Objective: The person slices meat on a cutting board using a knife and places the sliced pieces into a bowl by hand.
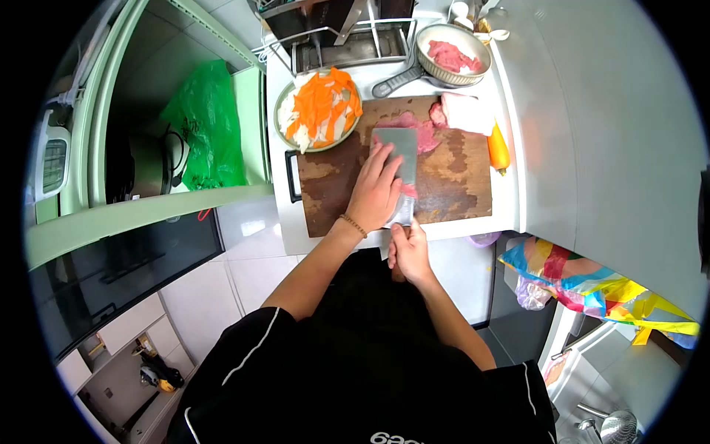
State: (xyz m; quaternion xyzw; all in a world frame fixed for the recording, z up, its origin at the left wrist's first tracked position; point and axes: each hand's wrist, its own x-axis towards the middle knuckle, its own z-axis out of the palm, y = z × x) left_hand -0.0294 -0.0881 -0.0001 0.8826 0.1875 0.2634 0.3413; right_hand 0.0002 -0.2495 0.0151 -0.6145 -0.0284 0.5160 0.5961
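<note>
A wide-bladed cleaver (pixel 405 152) lies with its blade over the wooden cutting board (pixel 333 196). My right hand (pixel 410 251) is wrapped round its handle at the board's front edge. My left hand (pixel 377 189) rests on the blade with its fingers stretched out. A small pink scrap of meat (pixel 408 190) shows on the blade beside the left fingers. Thin pink meat slices (pixel 423 132) lie on the board around the blade's far end, partly hidden by it. At the board's far right corner is a larger pale chunk of meat (pixel 470 113).
A plate (pixel 282 129) of sliced carrot and white pieces stands at the left. Behind the board is a pan (pixel 481 68) holding meat, its handle pointing left. A carrot (pixel 498 150) lies along the right edge. A knife rack (pixel 347 52) stands at the back.
</note>
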